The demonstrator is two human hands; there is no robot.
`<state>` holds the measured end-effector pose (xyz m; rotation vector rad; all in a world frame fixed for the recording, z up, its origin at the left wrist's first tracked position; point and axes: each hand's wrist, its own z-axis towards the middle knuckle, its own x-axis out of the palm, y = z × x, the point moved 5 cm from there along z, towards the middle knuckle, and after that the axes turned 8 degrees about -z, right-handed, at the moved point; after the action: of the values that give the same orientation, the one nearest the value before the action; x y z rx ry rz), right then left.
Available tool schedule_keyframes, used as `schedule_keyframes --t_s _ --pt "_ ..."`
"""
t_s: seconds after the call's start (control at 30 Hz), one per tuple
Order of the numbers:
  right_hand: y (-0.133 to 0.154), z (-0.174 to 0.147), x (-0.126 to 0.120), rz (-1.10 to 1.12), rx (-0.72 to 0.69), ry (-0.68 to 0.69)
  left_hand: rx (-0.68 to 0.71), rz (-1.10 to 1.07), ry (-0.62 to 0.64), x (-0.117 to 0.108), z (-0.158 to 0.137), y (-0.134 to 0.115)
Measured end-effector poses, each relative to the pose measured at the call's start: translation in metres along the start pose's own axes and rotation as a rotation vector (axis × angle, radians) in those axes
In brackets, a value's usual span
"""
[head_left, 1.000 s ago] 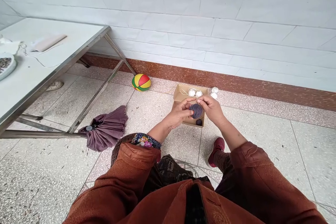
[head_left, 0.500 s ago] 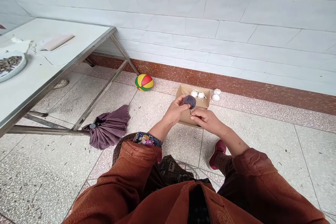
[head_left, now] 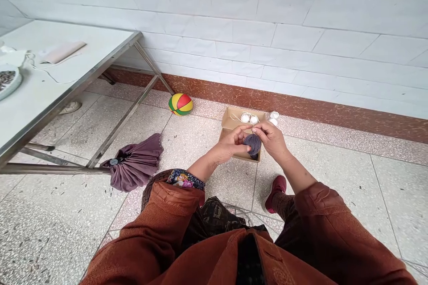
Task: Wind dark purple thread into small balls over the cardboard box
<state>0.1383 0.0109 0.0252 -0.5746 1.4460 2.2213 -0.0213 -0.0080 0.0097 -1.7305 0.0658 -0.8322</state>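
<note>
Glossy white tiles cover the wall (head_left: 200, 4) across the top, above a strip of reddish-brown marbled skirting (head_left: 207, 93). Below spreads the speckled stone floor (head_left: 190, 147), dotted with dark bits at lower left. One smooth, metal-framed table (head_left: 33, 107) fills the left side. A rust-coloured, textured coat (head_left: 140, 240) takes up the bottom. One pleated purple umbrella (head_left: 143, 160) lies left of centre, beside the table's lower bar. The cardboard box (head_left: 227, 124), just right of centre, is partly blocked by the hands.

At centre right, the left hand (head_left: 229, 146) curls partway around one round, grey-purple yarn ball (head_left: 252, 143), thumb against its front. The right hand (head_left: 271, 139) pinches a strand (head_left: 253, 131) just above it, thumb and fingertips together. One red, yellow and green toy ball (head_left: 180, 104) sits near the skirting. Four white balls (head_left: 245, 117) show: two inside the box, two just right of it.
</note>
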Motion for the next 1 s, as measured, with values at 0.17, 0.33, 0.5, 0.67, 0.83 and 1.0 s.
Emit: schedule_keyframes --t_s 0.17,0.33,0.5,0.67,0.83,1.0 --pt "-0.014 -0.008 0.017 -0.034 0.104 0.137 0.056 -0.176 -0.068 -0.003 0.004 -0.003" --pt "-0.002 -0.025 0.034 -0.035 0.083 0.355 0.168 -0.122 -0.322 -0.027 0.009 -0.005" --pt "0.032 -0.031 0.028 0.005 -0.155 0.502 0.183 0.116 -0.424 -0.036 0.007 -0.008" --pt "0.037 -0.015 0.004 0.096 -0.17 0.313 0.114 0.258 -0.327 -0.025 0.003 -0.007" --pt "0.013 -0.002 -0.005 0.054 0.002 0.065 0.04 0.222 -0.133 -0.011 0.001 -0.002" --pt "-0.008 -0.004 0.011 0.038 0.152 0.103 0.035 0.001 -0.052 -0.006 -0.001 -0.003"
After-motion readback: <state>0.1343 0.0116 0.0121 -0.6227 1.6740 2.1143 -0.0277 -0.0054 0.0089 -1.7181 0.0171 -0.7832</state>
